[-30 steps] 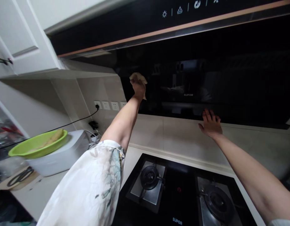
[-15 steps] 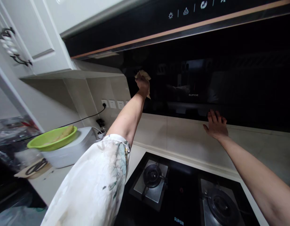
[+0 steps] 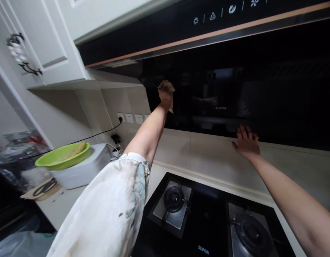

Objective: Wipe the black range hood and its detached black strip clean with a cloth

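Observation:
My left hand (image 3: 165, 95) reaches up and is closed on a crumpled tan cloth (image 3: 167, 85), pressing it against the left part of the black glass front of the range hood (image 3: 202, 84). Part of the cloth hangs below the fingers. My right hand (image 3: 247, 141) lies flat with fingers spread, its fingertips on the lower edge of the hood and its palm by the tiled wall. It holds nothing.
Below is a black gas hob (image 3: 207, 228) with two burners. To the left, a green basin (image 3: 60, 157) sits on a white box (image 3: 76, 175), with scissors (image 3: 45, 187) nearby. A black cord (image 3: 100, 132) runs to wall sockets (image 3: 129, 117). White cabinets (image 3: 52, 46) hang above.
My left hand and the cloth appear slightly further right on the hood panel. The view has shifted a little. My right hand stays in place.

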Demonstrator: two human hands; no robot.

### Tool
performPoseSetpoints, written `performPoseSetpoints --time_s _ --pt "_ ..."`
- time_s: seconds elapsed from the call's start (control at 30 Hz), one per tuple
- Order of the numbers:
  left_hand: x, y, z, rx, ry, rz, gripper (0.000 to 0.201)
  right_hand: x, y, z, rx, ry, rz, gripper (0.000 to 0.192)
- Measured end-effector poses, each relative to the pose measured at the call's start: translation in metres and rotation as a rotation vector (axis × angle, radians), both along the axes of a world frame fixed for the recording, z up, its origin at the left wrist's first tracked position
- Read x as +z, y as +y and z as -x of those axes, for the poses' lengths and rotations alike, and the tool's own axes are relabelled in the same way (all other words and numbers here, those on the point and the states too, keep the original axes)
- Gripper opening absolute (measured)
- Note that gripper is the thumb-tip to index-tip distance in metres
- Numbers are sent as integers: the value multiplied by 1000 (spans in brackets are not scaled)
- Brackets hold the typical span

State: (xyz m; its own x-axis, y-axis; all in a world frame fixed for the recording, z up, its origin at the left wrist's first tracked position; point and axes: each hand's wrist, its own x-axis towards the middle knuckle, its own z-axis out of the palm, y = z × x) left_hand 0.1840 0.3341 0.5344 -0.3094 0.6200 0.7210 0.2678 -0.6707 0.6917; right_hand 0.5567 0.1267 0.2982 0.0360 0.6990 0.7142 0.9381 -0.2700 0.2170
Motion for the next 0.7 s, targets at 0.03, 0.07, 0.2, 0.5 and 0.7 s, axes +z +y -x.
performPoseSetpoints --time_s 0.03,0.07,0.2,0.5,0.7 --pt "1 -1 2 -5 -8 2 37 0 0 1 -3 0 3 72" --pt "3 -2 3 1 -14 -3 37 1 0 1 -6 0 5 72" --pt "14 -10 -6 92 -38 -42 38 0 0 1 -21 -8 4 71" --pt "-16 -37 -32 64 -63 17 42 -2 3 -3 -17 -21 8 75" --pt "0 -38 -35 -5 -120 -79 40 -4 4 -5 -5 -21 -9 76"
